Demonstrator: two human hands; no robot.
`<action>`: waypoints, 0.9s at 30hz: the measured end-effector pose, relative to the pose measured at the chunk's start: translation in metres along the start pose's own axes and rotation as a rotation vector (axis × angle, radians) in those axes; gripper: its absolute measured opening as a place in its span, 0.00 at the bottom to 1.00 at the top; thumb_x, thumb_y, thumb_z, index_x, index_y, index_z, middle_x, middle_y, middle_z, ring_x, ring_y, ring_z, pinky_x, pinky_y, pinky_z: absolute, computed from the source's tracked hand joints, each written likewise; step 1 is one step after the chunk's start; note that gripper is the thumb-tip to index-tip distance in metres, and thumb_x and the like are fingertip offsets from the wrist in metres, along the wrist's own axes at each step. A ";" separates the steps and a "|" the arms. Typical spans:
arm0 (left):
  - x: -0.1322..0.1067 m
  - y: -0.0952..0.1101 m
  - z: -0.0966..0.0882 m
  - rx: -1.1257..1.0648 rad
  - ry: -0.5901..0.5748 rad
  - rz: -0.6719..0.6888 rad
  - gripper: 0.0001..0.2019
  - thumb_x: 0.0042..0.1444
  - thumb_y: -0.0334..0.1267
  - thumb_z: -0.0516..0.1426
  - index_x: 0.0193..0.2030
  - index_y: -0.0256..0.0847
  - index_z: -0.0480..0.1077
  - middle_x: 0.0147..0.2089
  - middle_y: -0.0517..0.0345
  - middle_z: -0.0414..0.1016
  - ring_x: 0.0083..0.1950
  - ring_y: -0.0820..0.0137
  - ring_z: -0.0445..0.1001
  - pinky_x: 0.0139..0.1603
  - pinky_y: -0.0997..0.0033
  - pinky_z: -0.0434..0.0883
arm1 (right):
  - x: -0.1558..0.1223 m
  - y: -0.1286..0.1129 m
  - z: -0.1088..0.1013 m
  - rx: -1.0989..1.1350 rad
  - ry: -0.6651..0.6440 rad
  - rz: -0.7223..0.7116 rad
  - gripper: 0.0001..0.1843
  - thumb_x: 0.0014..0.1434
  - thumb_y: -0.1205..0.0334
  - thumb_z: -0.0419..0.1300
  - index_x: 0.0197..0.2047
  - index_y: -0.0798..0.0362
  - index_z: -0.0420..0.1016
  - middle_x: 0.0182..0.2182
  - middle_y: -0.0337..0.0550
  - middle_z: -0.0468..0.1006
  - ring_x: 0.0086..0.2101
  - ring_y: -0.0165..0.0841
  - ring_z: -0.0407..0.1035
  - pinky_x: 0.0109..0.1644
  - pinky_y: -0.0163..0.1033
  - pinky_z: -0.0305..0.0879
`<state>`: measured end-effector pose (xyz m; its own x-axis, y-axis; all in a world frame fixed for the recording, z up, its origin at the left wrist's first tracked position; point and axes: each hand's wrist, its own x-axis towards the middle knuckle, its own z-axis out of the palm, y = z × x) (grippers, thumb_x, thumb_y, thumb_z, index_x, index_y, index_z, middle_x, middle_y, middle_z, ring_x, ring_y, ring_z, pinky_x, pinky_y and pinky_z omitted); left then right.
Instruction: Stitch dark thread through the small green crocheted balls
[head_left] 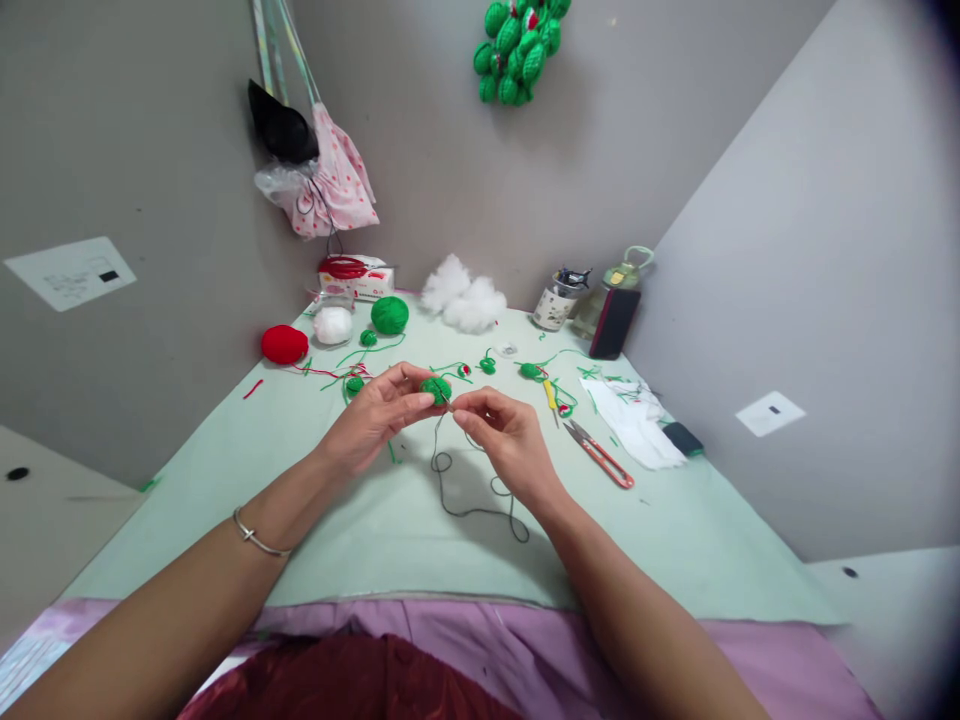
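One green knitted piece (435, 390), above the pale green tabletop (360, 545), gripped by our left hand (379, 415). Our right hand (501, 432), fingers pinched together just beside it (we cannot tell on what). One dark thread (474, 512), looped below both. To our right: orange-handled scissors (613, 470), yellow-handled tool (550, 394). Beyond: green yarn ball (390, 316), white stuffing (476, 305).

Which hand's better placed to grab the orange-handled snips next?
Right, probably: the right hand, though busy at the green yarn piece, is nearer the snips, which lie on its side. The left hand holds that piece, farther off.
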<state>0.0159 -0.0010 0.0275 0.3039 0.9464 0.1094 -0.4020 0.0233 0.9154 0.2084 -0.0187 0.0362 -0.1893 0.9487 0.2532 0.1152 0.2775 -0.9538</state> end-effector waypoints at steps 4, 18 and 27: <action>0.000 0.000 0.000 -0.012 -0.004 0.005 0.11 0.54 0.37 0.69 0.41 0.41 0.76 0.43 0.57 0.79 0.49 0.67 0.76 0.65 0.55 0.70 | 0.000 0.001 0.003 0.016 0.011 -0.010 0.09 0.58 0.56 0.66 0.36 0.54 0.79 0.33 0.41 0.77 0.27 0.27 0.60 0.30 0.35 0.58; 0.001 -0.002 0.002 -0.075 -0.023 -0.013 0.10 0.55 0.39 0.69 0.42 0.42 0.76 0.43 0.57 0.81 0.48 0.67 0.78 0.65 0.55 0.70 | 0.001 0.004 0.004 0.004 0.054 -0.099 0.07 0.58 0.57 0.66 0.36 0.51 0.82 0.31 0.41 0.76 0.28 0.28 0.64 0.30 0.36 0.60; 0.002 -0.007 0.005 0.014 0.003 0.042 0.11 0.55 0.39 0.69 0.43 0.43 0.75 0.42 0.57 0.79 0.49 0.65 0.76 0.62 0.56 0.69 | 0.006 0.001 0.004 0.057 0.092 0.029 0.11 0.55 0.55 0.68 0.31 0.54 0.75 0.26 0.37 0.73 0.24 0.26 0.63 0.29 0.35 0.62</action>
<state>0.0239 -0.0014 0.0231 0.2844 0.9474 0.1471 -0.4020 -0.0214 0.9154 0.2035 -0.0136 0.0357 -0.0960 0.9668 0.2369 0.0635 0.2434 -0.9678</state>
